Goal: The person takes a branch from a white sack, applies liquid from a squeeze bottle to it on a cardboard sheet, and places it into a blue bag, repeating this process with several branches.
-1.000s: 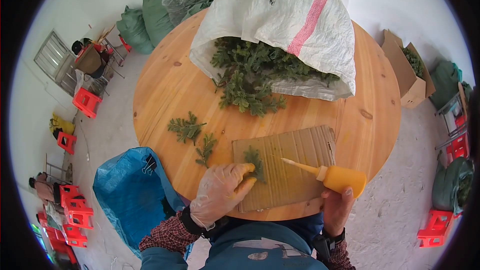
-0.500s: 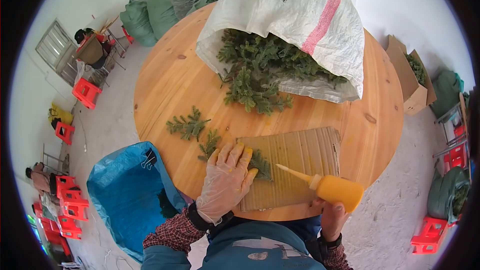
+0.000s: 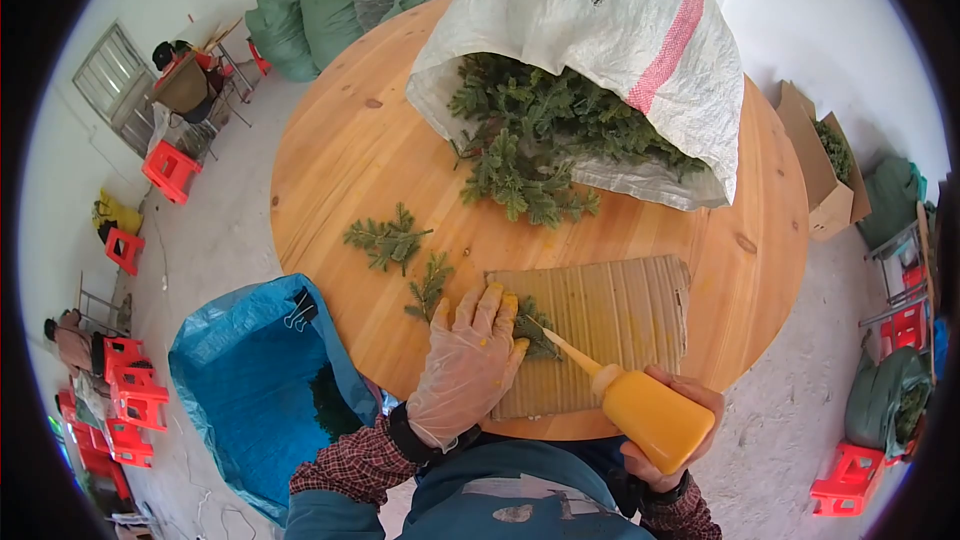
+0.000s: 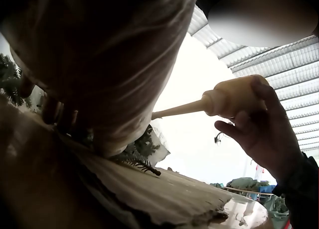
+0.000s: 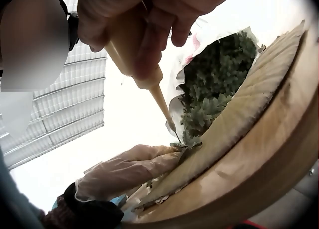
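Observation:
My gloved left hand (image 3: 466,365) lies with extended fingers at the left edge of the corrugated cardboard (image 3: 610,340), its fingertips touching a green sprig (image 3: 538,328). My bare right hand (image 3: 680,425) grips a yellow squeeze bottle (image 3: 655,418), tilted so that its thin tip is at the sprig. In the right wrist view the needle-like tip of the bottle (image 5: 124,45) comes down onto the sprig beside the gloved fingers (image 5: 164,159). Left of the cardboard, two loose sprigs (image 3: 386,240) (image 3: 430,288) lie on the round wooden table (image 3: 340,160).
A white woven sack (image 3: 600,10) spills green branches (image 3: 530,180) at the table's far side. A blue bag (image 3: 240,370) hangs open at the left edge. Red stools (image 3: 172,172), green sacks (image 3: 330,15), an open box (image 3: 815,175) and seated people (image 3: 180,65) are around.
My left hand has gone from pinching at the sprig to lying flatter with fingers extended. The bottle has moved left and tilted more, bringing its tip to the sprig.

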The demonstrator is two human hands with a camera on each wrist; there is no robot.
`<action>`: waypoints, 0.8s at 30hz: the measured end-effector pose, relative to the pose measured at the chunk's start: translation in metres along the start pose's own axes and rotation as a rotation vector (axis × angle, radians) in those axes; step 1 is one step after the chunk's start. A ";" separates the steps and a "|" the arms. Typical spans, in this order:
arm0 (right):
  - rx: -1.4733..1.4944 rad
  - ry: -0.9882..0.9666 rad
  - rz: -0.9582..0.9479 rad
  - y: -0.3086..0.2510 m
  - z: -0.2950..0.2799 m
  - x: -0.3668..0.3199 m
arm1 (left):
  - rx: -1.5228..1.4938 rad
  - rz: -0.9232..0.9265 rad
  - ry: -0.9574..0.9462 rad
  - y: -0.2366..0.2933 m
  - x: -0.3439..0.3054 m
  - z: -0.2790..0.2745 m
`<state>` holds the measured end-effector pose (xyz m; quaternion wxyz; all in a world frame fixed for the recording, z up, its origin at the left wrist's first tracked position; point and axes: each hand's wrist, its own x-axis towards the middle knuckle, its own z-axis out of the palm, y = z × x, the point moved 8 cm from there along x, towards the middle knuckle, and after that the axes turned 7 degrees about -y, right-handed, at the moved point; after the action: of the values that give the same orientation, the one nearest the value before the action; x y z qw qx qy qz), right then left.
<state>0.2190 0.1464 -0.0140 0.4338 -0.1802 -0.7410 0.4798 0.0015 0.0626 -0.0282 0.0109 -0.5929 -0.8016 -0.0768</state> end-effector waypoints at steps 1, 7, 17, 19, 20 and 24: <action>-0.005 -0.034 0.011 0.000 0.003 0.001 | 0.003 -0.001 -0.004 0.000 0.000 0.000; -0.025 -0.097 0.005 0.002 0.015 0.010 | -0.006 -0.012 -0.011 0.000 0.000 0.000; -0.121 -0.181 -0.092 -0.006 0.022 0.007 | -0.004 -0.024 -0.043 0.000 0.001 0.001; -0.122 -0.173 -0.083 -0.007 0.018 0.003 | 0.000 -0.024 -0.046 0.000 0.001 0.001; -0.123 -0.167 -0.078 -0.007 0.016 0.000 | 0.004 -0.025 -0.041 0.000 0.001 0.001; -0.147 -0.153 -0.066 -0.011 0.007 -0.007 | 0.011 -0.024 -0.036 0.001 0.000 0.002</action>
<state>0.2189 0.1327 -0.0092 0.3771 -0.1500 -0.8106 0.4222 0.0027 0.0634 -0.0297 -0.0011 -0.5844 -0.8091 -0.0621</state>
